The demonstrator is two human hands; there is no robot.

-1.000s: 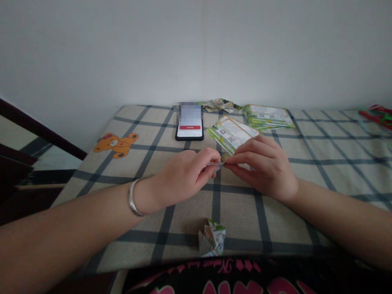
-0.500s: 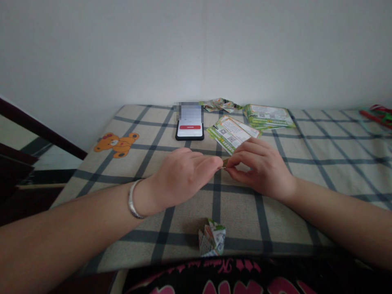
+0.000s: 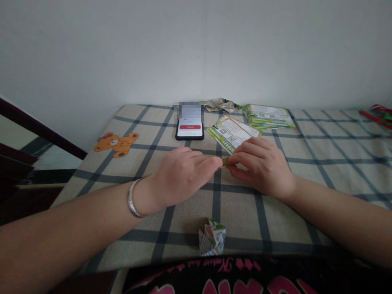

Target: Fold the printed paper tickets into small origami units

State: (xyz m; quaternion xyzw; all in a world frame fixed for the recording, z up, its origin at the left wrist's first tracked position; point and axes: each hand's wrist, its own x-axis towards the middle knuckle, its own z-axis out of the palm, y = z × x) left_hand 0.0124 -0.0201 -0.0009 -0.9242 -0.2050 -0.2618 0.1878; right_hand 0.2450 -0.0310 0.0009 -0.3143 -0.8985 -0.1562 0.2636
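Between my two hands is a small folded paper piece point(image 3: 225, 162), mostly hidden by the fingers. My left hand point(image 3: 188, 175), with a silver bangle point(image 3: 132, 199) on its wrist, pinches the left end of it. The thumb and forefinger of my right hand point(image 3: 260, 167) are closed on the right end. Just beyond the right hand lie loose printed leaflets point(image 3: 228, 132) in green and white, partly covered by its fingers. Close to the table's front edge stands a folded paper shape point(image 3: 212, 237) with the same kind of print.
A phone point(image 3: 190, 128) with a lit screen lies near the wall. Right of it are several folded paper pieces point(image 3: 222, 105) and a leaflet stack point(image 3: 269, 116). A bear sticker point(image 3: 116, 144) marks the checked tablecloth point(image 3: 190, 216). Red and green items point(image 3: 379, 116) lie far right.
The fingers of my right hand have shifted slightly on the paper piece, and a little more of it shows between the hands. Everything else stays in place.
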